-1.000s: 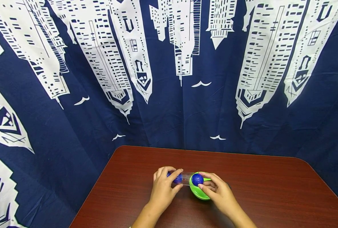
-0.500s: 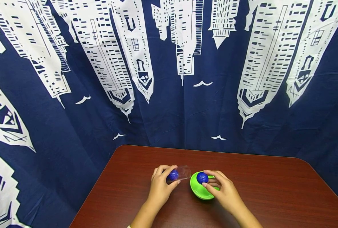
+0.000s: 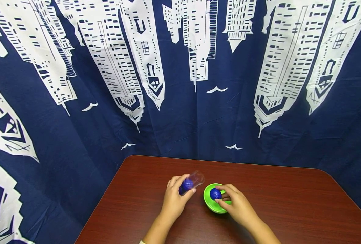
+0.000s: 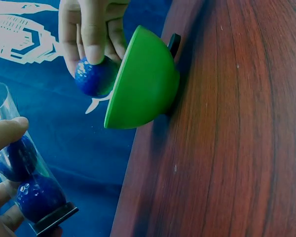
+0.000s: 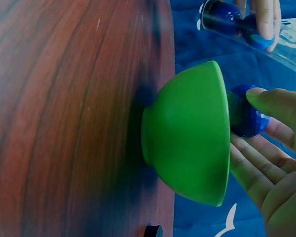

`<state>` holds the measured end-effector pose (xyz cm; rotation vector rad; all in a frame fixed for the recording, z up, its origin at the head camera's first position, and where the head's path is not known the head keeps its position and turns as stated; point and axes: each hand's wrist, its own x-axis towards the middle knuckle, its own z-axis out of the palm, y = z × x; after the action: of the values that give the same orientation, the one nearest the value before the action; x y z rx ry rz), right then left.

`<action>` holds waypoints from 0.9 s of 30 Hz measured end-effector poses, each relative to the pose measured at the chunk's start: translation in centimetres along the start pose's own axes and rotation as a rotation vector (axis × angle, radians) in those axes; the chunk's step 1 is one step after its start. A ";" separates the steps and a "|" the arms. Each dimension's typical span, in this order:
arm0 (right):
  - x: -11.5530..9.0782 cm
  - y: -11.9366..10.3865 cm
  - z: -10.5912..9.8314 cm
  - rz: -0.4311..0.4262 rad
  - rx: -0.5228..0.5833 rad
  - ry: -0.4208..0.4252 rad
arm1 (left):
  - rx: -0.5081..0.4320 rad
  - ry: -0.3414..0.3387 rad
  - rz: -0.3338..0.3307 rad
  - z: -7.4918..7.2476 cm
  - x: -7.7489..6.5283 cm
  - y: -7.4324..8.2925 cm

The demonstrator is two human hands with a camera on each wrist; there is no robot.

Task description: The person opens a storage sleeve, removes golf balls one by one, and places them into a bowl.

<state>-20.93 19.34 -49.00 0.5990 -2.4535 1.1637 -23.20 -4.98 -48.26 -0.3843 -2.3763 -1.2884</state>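
Observation:
My left hand (image 3: 172, 200) grips a clear tube (image 3: 197, 178) whose mouth tips up and away to the right. Two dimpled blue balls, like golf balls (image 4: 41, 198), sit stacked inside it above a black end cap (image 4: 55, 218). Between thumb and fingers, my right hand (image 3: 236, 204) pinches another blue golf ball (image 3: 215, 194). That ball is at the mouth of a green bowl (image 3: 211, 205), right by the rim in the right wrist view. The bowl stands upright on the table, and its inside is partly hidden by the right hand.
A reddish-brown wooden table (image 3: 137, 196) lies under everything. Beyond the bowl, a small black piece (image 4: 174, 45) rests on the tabletop. A dark blue cloth with white buildings (image 3: 180, 128) hangs behind the table's far edge.
The tube has drawn away from the ball in my right hand and tilted mouth-up. The right hand has shifted slightly right, then lowered its ball toward the bowl, which now shows more.

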 end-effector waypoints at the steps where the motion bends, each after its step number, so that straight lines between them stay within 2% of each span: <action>1: 0.0 0.1 0.0 -0.003 -0.016 -0.008 | -0.007 0.001 -0.003 0.0 0.0 0.0; 11: 0.4 0.4 0.3 -0.015 -0.212 -0.090 | -0.046 -0.005 -0.050 0.0 0.0 -0.1; 27: 1.2 0.8 0.2 -0.003 -0.355 -0.222 | -0.077 -0.034 -0.064 0.4 -0.3 0.1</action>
<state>-22.41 19.40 -49.05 0.6503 -2.7535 0.6618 -23.01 -4.64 -48.50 -0.3581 -2.3898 -1.4162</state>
